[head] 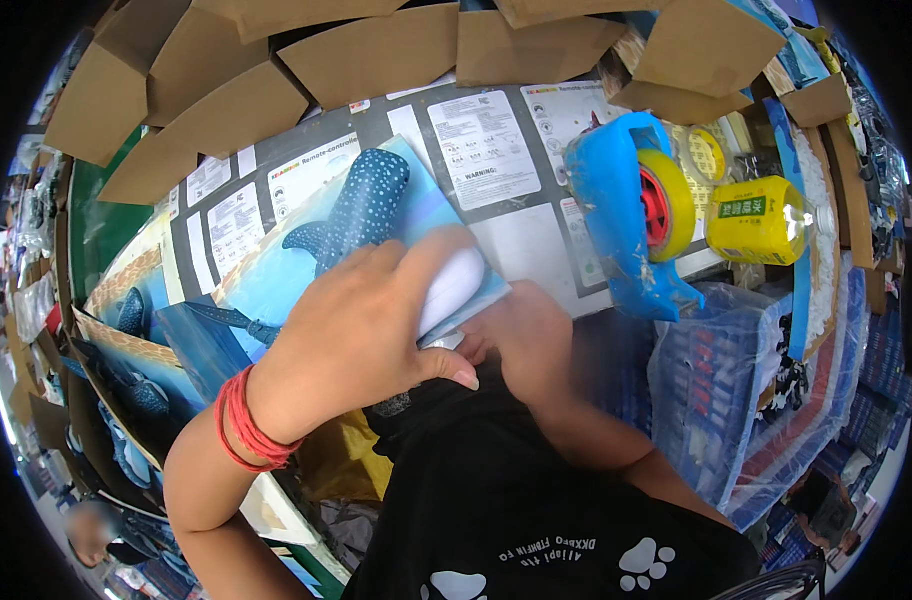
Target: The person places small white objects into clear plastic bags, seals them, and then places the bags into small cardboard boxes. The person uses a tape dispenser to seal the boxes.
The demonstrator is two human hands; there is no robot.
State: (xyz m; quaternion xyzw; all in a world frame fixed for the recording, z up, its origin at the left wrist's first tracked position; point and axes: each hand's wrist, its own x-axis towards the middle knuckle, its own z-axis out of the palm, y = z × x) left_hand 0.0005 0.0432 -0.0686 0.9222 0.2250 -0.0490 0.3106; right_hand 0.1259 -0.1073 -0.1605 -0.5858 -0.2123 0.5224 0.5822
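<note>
A toy whale shark, dark blue with white dots, lies on a printed blue sheet or card in front of me. My left hand, with red bands at the wrist, is spread over the toy and grips it together with the card. Beside its fingers shows a rounded white part. My right hand, blurred, is at the near right corner of the card, its fingers bent by the edge; whether they pinch something small there is unclear.
A blue tape dispenser with a roll of yellow tape stands to the right, beside a yellow-labelled bottle. Open cardboard boxes line the far side. More toy sharks sit in boxes at the left. Plastic-wrapped packs are at the right.
</note>
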